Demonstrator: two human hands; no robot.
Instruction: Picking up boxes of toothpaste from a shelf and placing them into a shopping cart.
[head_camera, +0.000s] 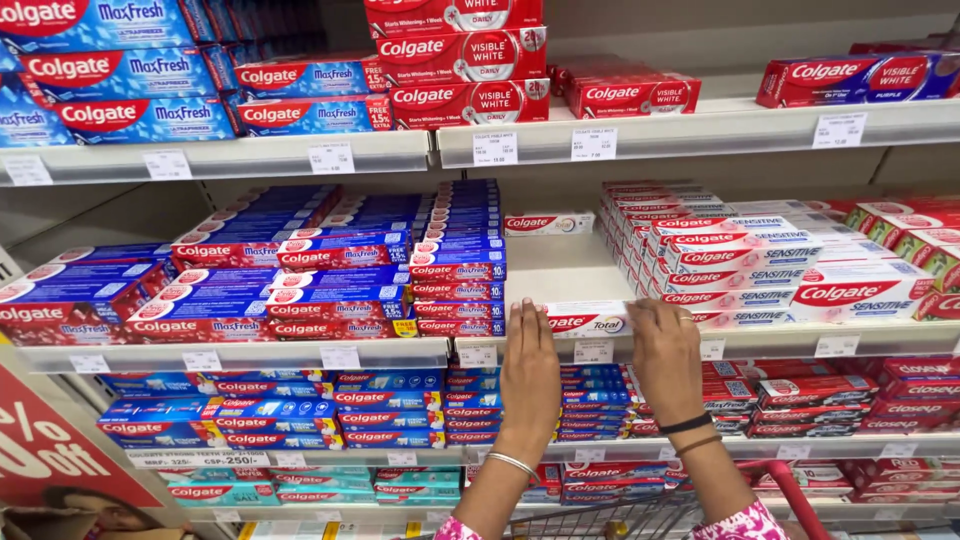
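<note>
Shop shelving fills my view, tier above tier, stocked with toothpaste boxes.

Item 1: middle shelf (560, 270), pale, with a bare stretch at centre. A lone white box (548, 223) lies far back at 12 o'clock from my hands.

Item 2: white toothpaste box (588, 318), red-ended, lying flat at the shelf's front lip. Its long axis runs from 9 to 3 o'clock, parallel to the edge.

Item 3: my left hand (530, 362), fingers straight and together, pointing to 12 o'clock, tips at the box's left end. Flat and unclenched; I cannot tell whether it truly touches the box. A silver bangle (512, 462) sits on the wrist.

Item 4: my right hand (665, 352), fingers curled over the box's right end, touching it from 3 o'clock. It appears to press or pinch that end, though the grip underneath is hidden. Dark bands (688, 426) circle this wrist.

Relation: the box lies between both hands, at 12 o'clock from the gap, each hand equally close to one end.

Item 5: blue and red boxes (300, 290) stacked at 9 o'clock; white and red boxes (760, 260) stacked at 3 o'clock.

Item 6: price tags (594, 352) along the shelf edge.

Item 7: red-handled wire trolley (780, 490) at 6 o'clock, just beneath my arms.
</note>
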